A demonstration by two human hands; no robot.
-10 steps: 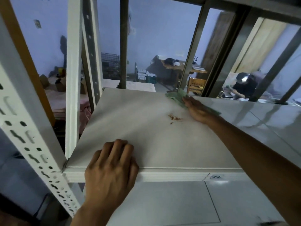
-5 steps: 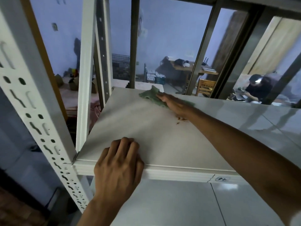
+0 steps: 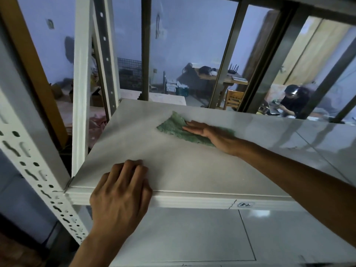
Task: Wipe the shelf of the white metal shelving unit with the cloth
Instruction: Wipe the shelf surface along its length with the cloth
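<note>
The white metal shelf (image 3: 173, 170) runs across the middle of the head view, its front lip at the bottom. A green cloth (image 3: 175, 128) lies flat on the shelf toward the back. My right hand (image 3: 210, 133) presses on the cloth with straight fingers pointing left; the arm reaches in from the right. My left hand (image 3: 123, 191) rests on the shelf's front edge near the left corner, fingers curled over the top. No stain shows on the bare shelf surface.
A perforated white upright (image 3: 38, 170) stands at the left front corner, another white post (image 3: 81, 93) behind it. Dark uprights (image 3: 225, 64) rise behind the shelf. A lower shelf (image 3: 192, 237) lies beneath. A seated person (image 3: 290, 103) is far back right.
My right hand slid the cloth left along the back, then toward the middle, over the brown stain; the stain is no longer visible. My left hand stayed on the front edge.
</note>
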